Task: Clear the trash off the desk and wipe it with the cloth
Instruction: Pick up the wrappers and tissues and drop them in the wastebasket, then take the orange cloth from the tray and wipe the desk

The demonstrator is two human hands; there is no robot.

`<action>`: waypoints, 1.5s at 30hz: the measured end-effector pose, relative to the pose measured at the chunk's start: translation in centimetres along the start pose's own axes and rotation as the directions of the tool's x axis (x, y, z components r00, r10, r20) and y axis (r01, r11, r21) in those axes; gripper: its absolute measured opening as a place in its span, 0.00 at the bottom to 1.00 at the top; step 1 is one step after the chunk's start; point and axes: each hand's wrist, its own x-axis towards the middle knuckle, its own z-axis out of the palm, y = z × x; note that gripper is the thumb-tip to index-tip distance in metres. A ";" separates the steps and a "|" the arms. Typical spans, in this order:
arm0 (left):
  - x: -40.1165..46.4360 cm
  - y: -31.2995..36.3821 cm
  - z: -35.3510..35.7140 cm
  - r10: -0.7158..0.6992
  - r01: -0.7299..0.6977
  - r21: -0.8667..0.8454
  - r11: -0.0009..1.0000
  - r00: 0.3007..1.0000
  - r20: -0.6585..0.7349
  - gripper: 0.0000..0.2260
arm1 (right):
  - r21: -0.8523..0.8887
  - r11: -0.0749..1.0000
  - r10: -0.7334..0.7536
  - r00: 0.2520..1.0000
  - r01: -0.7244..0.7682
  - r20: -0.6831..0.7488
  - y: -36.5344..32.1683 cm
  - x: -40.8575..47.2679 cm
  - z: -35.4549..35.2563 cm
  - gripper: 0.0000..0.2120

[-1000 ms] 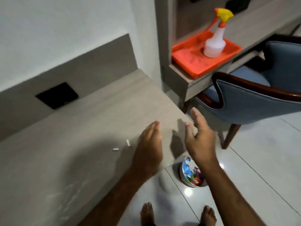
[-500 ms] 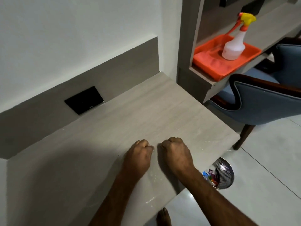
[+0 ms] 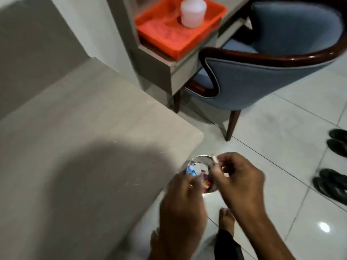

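The pale wood-grain desk (image 3: 84,128) fills the left, with a few tiny white crumbs near its front edge. Just past its corner, on the floor, stands a small shiny metal bin (image 3: 201,157) with colourful wrappers inside. Both hands hover over it. My right hand (image 3: 242,182) pinches a small white scrap (image 3: 215,160) above the bin's rim. Beside it, at the desk's edge, my left hand (image 3: 183,201) is blurred with curled fingers, and its contents are hidden. An orange tray (image 3: 210,21) on the side shelf holds a textured orange patch (image 3: 165,32), possibly the cloth.
A white spray bottle (image 3: 193,12) stands in the orange tray. A blue chair (image 3: 262,77) with a dark wood frame sits to the right of the desk. Dark shoes (image 3: 334,166) lie on the tiled floor at far right. My bare foot (image 3: 226,220) is below the bin.
Both hands left the desk top, where they were closed side by side, and moved right and down over the bin. The view swung towards the floor.
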 end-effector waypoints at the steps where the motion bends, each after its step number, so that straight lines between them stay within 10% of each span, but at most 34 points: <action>1: -0.5 1.6 3.2 0.025 -0.022 -0.038 0.999 0.997 0.072 0.10 | 0.018 0.997 0.076 0.997 -0.075 -0.017 3.5 0.7 -0.4 0.07; 5: -4.1 2.5 15.5 -0.185 0.231 -0.033 0.972 0.847 0.499 0.11 | -0.125 0.948 0.306 0.946 -0.293 0.106 16.7 2.7 2.9 0.13; 10: -6.4 -2.3 28.0 -0.495 0.507 0.159 0.847 0.643 0.585 0.10 | -0.330 0.894 0.411 0.851 -0.304 0.327 28.1 4.6 9.8 0.14; 21: -1.6 -5.0 36.8 -0.488 0.464 0.211 0.860 0.630 0.604 0.28 | -0.304 0.852 0.515 0.786 -0.425 0.343 33.6 7.9 14.0 0.12; 34: 9.3 9.7 13.4 0.013 -0.067 0.134 0.989 0.929 0.369 0.41 | -0.022 0.999 0.045 0.934 -0.039 0.354 12.6 12.4 -3.1 0.21; 38: 17.5 7.8 6.2 -0.068 0.054 0.204 0.977 0.996 0.065 0.27 | -0.001 0.990 -0.131 0.935 0.139 0.331 2.5 17.9 -5.3 0.25; 45: 27.4 -6.7 -0.1 -0.448 0.416 0.365 0.833 0.894 0.002 0.31 | 0.021 0.907 -0.404 0.854 0.420 0.327 -12.2 26.8 -1.6 0.26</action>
